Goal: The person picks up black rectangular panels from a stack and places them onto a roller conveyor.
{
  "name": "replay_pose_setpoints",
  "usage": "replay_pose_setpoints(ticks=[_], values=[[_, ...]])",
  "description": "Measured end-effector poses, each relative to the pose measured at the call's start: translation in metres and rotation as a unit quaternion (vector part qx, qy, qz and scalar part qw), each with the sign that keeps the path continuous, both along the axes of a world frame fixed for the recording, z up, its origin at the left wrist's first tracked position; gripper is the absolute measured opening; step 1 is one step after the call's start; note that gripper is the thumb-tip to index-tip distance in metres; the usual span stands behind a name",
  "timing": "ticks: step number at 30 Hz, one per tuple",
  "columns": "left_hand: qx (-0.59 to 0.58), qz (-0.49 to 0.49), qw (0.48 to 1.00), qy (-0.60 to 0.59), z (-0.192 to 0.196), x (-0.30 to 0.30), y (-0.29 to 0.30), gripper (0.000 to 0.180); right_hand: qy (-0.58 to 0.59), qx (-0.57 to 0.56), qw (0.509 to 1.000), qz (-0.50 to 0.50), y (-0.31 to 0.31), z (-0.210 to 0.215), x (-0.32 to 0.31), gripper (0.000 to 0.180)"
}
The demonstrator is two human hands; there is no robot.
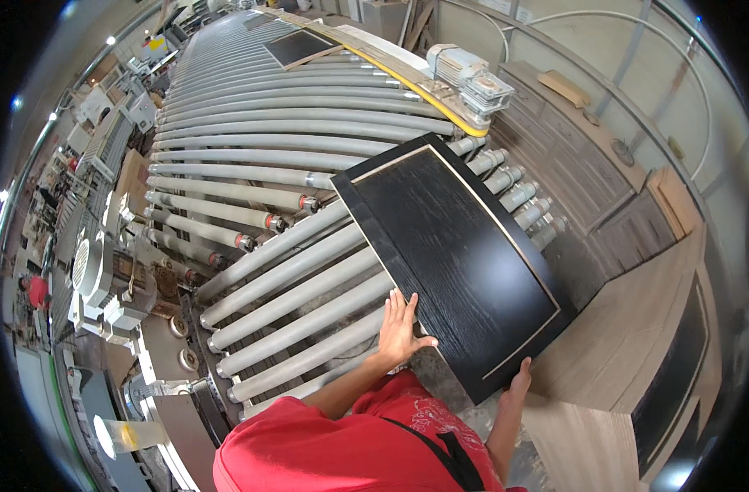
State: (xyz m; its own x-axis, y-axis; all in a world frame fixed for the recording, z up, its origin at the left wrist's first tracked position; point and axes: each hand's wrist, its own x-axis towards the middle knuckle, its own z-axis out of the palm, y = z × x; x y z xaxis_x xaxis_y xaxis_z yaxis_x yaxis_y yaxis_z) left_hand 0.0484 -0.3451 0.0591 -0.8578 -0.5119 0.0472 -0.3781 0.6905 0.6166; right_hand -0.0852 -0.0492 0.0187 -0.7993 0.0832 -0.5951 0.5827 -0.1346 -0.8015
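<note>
A black wood-grain cabinet door [465,246] with a pale inlaid line around its middle lies tilted across the rollers in front of me. My left hand [401,334] presses against the door's left edge, its fingers stretched out and its thumb spread apart. At the near right corner, my right hand [516,384] grips the door's edge. The thumb shows along that edge, while the fingers are hidden beneath it. Under the door's far part run grey conveyor rollers [296,307].
Another black panel [302,47] lies far along the roller line. A motor [471,75] stands beside a yellow-edged rail. To my right is a stack of wooden doors [629,336]; drawer-front panels [575,168] lean behind it. Machinery [116,279] flanks the left side.
</note>
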Motion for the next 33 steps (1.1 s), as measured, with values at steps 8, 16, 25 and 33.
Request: replay_pose_setpoints(ticks=[8, 16, 25, 33], values=[[-0.039, -0.026, 0.998, 0.049, -0.003, -0.050, -0.040, 0.118, -0.047, -0.068, 0.995, 0.063, -0.011, 0.003, -0.019, 0.034], [-0.007, -0.024, 0.996, 0.084, -0.057, -0.059, -0.120, 0.128, -0.045, 0.008, 0.999, 0.002, 0.046, 0.008, 0.027, 0.030], [-0.126, -0.023, 0.991, 0.028, 0.010, -0.105, -0.063, 0.083, 0.289, 0.446, 0.829, -0.172, 0.232, 0.109, 0.033, 0.023], [0.048, -0.262, 0.964, 0.005, 0.064, -0.057, 0.179, 0.072, 0.334, 0.690, 0.641, -0.030, 0.371, 0.167, -0.032, 0.066]])
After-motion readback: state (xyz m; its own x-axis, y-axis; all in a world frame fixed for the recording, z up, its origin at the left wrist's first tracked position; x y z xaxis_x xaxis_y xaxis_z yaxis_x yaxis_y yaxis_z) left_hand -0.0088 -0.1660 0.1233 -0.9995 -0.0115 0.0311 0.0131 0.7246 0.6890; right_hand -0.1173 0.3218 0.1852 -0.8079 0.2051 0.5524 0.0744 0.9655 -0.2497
